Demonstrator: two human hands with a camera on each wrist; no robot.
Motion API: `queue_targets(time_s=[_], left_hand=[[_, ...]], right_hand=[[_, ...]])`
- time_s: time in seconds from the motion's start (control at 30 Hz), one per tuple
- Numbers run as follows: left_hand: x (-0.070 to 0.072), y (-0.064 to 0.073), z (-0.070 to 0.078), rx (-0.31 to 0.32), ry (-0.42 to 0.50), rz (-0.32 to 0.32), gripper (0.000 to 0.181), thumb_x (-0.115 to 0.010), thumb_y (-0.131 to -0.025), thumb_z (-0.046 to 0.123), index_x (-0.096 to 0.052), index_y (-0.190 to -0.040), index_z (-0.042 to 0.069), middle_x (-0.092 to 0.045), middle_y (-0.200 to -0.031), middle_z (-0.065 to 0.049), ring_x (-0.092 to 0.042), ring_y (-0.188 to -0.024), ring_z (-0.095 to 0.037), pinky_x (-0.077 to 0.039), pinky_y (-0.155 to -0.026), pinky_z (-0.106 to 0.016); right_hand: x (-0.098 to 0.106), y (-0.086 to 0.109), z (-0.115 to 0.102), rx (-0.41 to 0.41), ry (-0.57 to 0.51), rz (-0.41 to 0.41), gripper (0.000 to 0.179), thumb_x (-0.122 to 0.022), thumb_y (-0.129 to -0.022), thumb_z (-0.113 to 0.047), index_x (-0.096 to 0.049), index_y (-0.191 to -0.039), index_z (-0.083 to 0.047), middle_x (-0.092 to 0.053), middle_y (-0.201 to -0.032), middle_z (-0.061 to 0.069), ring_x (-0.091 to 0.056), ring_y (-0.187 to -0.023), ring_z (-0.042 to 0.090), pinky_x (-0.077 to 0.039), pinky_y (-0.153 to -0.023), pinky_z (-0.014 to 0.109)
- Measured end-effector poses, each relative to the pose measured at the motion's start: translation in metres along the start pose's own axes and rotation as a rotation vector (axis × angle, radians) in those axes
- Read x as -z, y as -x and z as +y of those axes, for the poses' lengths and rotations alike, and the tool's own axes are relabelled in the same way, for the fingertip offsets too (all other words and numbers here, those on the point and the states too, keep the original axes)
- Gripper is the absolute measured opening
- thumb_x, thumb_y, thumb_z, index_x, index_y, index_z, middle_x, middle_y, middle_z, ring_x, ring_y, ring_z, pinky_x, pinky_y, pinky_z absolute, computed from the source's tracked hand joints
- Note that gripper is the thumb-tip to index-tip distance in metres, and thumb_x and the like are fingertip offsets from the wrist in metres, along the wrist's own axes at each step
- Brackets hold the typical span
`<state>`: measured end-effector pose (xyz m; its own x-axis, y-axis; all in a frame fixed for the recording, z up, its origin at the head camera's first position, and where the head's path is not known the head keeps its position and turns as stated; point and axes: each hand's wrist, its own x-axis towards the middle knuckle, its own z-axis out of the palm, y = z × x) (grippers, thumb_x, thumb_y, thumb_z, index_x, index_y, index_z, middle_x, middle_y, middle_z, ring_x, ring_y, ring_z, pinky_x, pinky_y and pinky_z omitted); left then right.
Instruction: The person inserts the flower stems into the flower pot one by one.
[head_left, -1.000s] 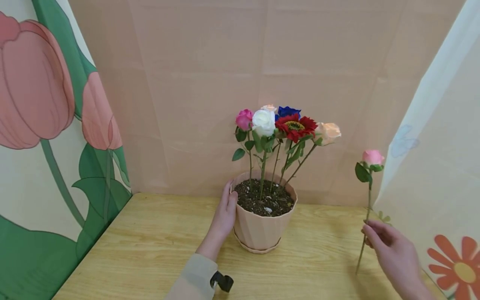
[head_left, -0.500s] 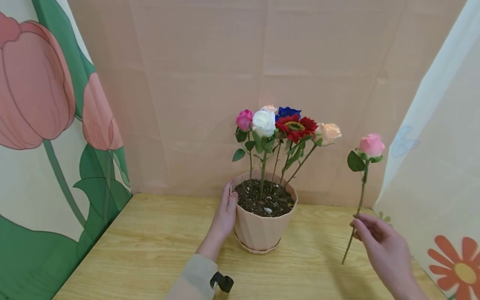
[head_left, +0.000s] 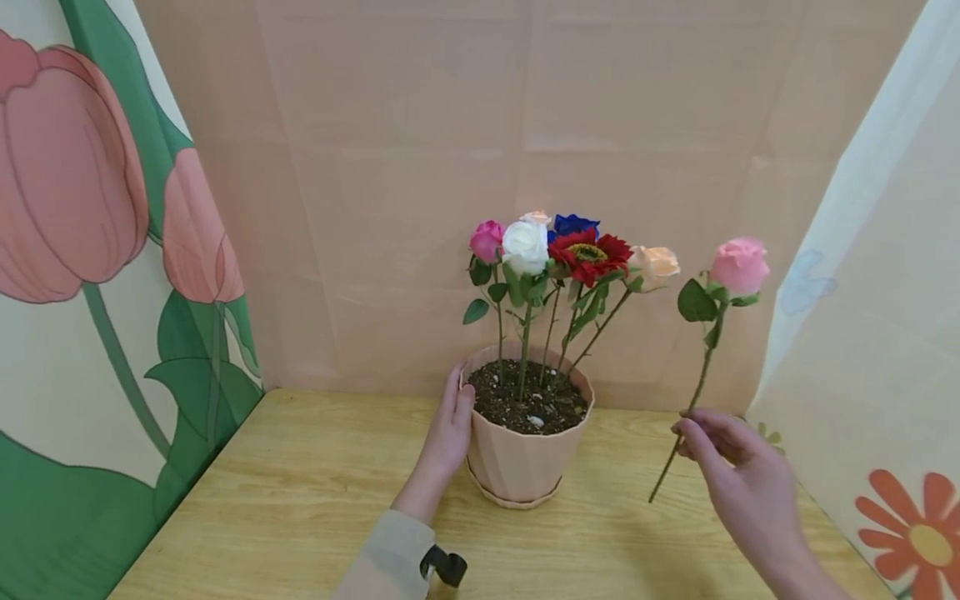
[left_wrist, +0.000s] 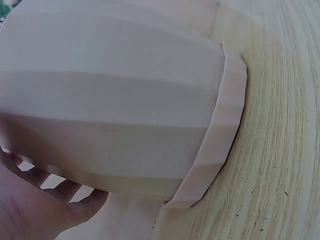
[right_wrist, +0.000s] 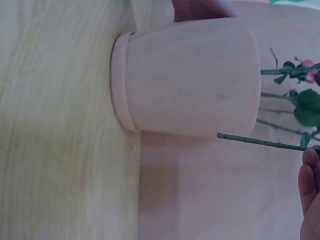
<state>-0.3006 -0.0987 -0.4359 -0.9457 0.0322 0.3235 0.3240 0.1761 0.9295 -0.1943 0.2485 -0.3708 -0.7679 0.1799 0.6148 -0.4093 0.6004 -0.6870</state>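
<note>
A pale pink flower pot (head_left: 525, 458) of dark soil stands on the table, with several artificial flowers upright or leaning in it. Among them are a white rose (head_left: 526, 247), a red daisy-like flower (head_left: 590, 255), a blue flower (head_left: 575, 226) and a peach rose (head_left: 655, 267). My left hand (head_left: 447, 429) holds the pot's left side near the rim, fingers curving round its wall. To the pot's right, my right hand (head_left: 742, 479) pinches the stem of a pink rose (head_left: 739, 267), bloom up and tilted right. Its bare stem end (right_wrist: 240, 138) hangs in the air beside the pot.
The pot stands in a matching saucer (head_left: 517, 500) on a wood-grain table (head_left: 300, 500). A plain pinkish backdrop (head_left: 390, 208) rises close behind it. Side panels bear a printed tulip (head_left: 71, 183) on the left and a printed orange flower (head_left: 926, 533) on the right.
My right hand has moved left and slightly up with the pink rose, bringing its stem end nearer the pot and tilting it more. The left hand stays on the pot.
</note>
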Motion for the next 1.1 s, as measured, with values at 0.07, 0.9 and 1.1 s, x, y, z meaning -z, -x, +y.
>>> queue_targets(time_s=[0.07,0.9,1.1], left_hand=[[0.000,0.000,-0.001,-0.005,-0.002,0.005,0.058,-0.033,-0.122,0.041,-0.023,-0.177,0.025,-0.027,-0.180,-0.014,-0.034,-0.160,-0.044,-0.026,-0.128,-0.068],[-0.001,0.000,0.000,-0.001,-0.007,0.015,0.058,-0.034,-0.122,0.039,-0.025,-0.176,0.024,-0.028,-0.179,-0.016,-0.033,-0.161,-0.044,-0.025,-0.129,-0.066],[-0.001,0.001,0.002,0.003,-0.007,0.020,0.058,-0.034,-0.122,0.039,-0.025,-0.177,0.024,-0.029,-0.179,-0.015,-0.031,-0.162,-0.042,-0.025,-0.130,-0.065]], right_hand=[[-0.004,-0.002,-0.005,0.015,-0.019,0.006,0.013,-0.077,-0.104,-0.005,-0.079,-0.116,-0.001,-0.082,-0.101,0.000,-0.075,-0.082,0.003,-0.060,-0.075,0.015],[-0.048,-0.033,-0.072,0.176,-0.204,-0.048,0.010,-0.075,-0.105,-0.002,-0.081,-0.114,-0.003,-0.083,-0.105,0.006,-0.079,-0.086,0.012,-0.062,-0.080,0.019],[-0.062,-0.041,-0.085,0.193,-0.207,-0.073,0.010,-0.074,-0.107,-0.008,-0.081,-0.114,-0.004,-0.082,-0.103,0.008,-0.079,-0.086,0.012,-0.063,-0.078,0.021]])
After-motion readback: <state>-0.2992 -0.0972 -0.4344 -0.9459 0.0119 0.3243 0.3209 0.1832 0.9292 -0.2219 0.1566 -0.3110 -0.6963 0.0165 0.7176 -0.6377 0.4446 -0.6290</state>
